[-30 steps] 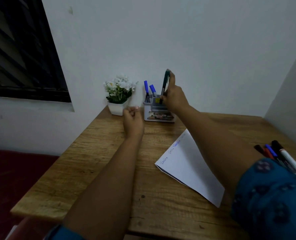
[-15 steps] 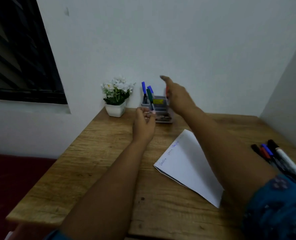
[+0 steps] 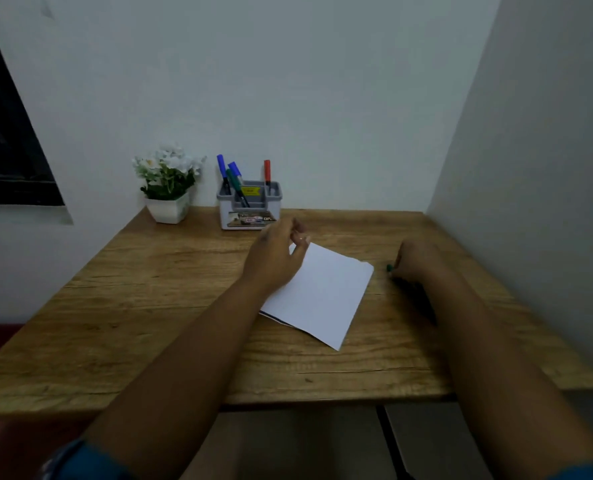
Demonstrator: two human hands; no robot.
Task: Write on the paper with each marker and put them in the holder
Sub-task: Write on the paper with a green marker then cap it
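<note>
While the right hand [image 3: 413, 261] grips a green marker [image 3: 390, 268] at three o'clock of the paper [image 3: 326, 289], the loose, empty left hand [image 3: 277, 258] may let it slide.

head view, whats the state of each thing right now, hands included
holder: upright at the back of the table, four markers standing in it
blue markers: two, capped, in the holder
green marker: leaning in the holder
red marker: upright in the holder
paper: flat on the table
left hand: fingers loosely curled, over the paper's corner
right hand: curled round a green-tipped marker
</note>
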